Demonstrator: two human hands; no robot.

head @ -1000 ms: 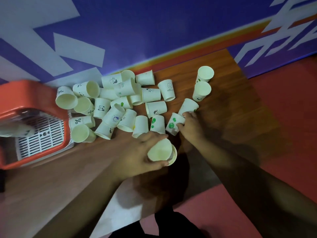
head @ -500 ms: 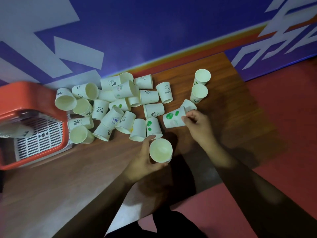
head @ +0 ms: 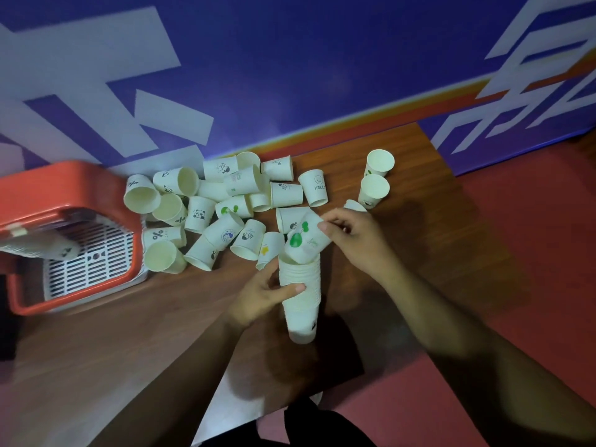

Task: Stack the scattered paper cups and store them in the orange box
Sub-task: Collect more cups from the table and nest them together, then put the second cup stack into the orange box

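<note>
Curled round a tall stack of paper cups (head: pixel 303 314), the left hand (head: pixel 264 293) holds it upright near the tabletop's (head: pixel 419 240) front edge, thumb across its side. The right hand (head: pixel 353 243) pinches a green-printed cup (head: pixel 304 241) between thumb and fingertips, tilted, with one end at the stack's open top. Beyond the hands, the scattered cups (head: pixel 200 214) lie mostly on their sides in a heap toward the far edge. Two upright cups (head: pixel 380 162) stand apart nearer the far right corner. The orange box (head: pixel 48 188) sits at the left edge, just beside the heap, with a lying stack of cups (head: pixel 42 250) inside on a white grid.
</note>
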